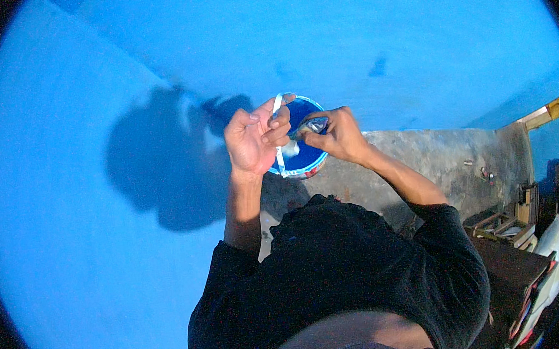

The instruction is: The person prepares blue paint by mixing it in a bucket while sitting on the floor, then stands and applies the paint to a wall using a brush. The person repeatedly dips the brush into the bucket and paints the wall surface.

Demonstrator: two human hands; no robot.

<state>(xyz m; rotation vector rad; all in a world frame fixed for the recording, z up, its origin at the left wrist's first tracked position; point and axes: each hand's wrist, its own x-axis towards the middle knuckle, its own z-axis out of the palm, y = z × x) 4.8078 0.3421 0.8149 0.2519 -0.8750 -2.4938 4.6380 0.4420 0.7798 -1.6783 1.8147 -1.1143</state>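
Observation:
A round bucket (pixel 319 169) with a pale blue rim holds dark blue paint (pixel 293 113). My left hand (pixel 254 137) is at the bucket's left side, palm turned up, its fingers curled around a narrow white strip (pixel 281 159) that looks like the bucket's handle. Over the bucket's right half, my right hand (pixel 341 134) grips what looks like a paintbrush (pixel 314 126) by its shiny metallic part. The brush's lower end points down and left into the bucket, beside a whitish patch (pixel 290 148) that I cannot make out.
Bright blue walls (pixel 373 29) meet at a corner ahead, with my dark shadow on the left one. Bare grey floor (pixel 416 154) lies beyond my right arm. At the right stand wooden frames (pixel 504 228), a dark brown board (pixel 506 261) and a white sack-like thing (pixel 550 245).

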